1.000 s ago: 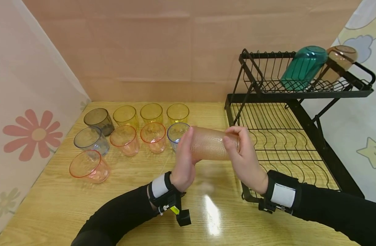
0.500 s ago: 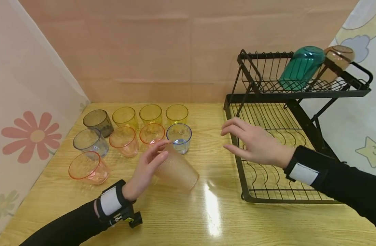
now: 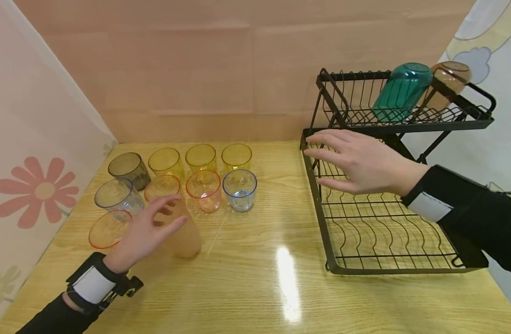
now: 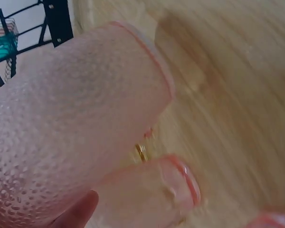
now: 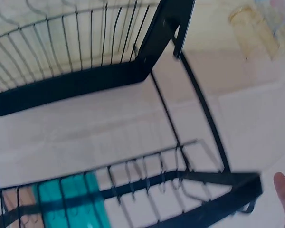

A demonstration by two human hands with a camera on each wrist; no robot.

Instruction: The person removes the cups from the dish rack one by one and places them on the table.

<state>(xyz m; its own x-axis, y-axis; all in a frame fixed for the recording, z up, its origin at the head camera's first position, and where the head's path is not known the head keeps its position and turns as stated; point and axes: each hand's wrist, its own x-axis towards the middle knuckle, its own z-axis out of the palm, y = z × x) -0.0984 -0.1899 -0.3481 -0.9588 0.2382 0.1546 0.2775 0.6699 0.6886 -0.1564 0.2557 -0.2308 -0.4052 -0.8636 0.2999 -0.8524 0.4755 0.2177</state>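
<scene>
A tall pale-pink glass with a pebbled surface [image 3: 187, 239] is gripped by my left hand [image 3: 140, 232], tilted above the table at the left, beside the red-rimmed glasses. In the left wrist view the tumbler [image 4: 80, 109] fills much of the frame, a fingertip against its wall and its pink rim pointing away. My right hand [image 3: 355, 162] hovers over the left side of the black two-tier dish rack [image 3: 328, 241], fingers spread and holding nothing. On the rack's upper tier a teal glass [image 3: 403, 93] and an amber glass [image 3: 449, 81] lean upside down.
Several short glasses stand in rows at the table's back left: a grey one [image 3: 130, 170], yellow ones [image 3: 201, 157], a red-rimmed one [image 3: 204, 190] and a blue-rimmed one [image 3: 240, 190]. A papered wall [image 3: 176, 69] closes the back.
Both hands first held the pink glass at the centre. The right hand let go and moved right and up over the rack; the left carried the glass left and nearer the short glasses.
</scene>
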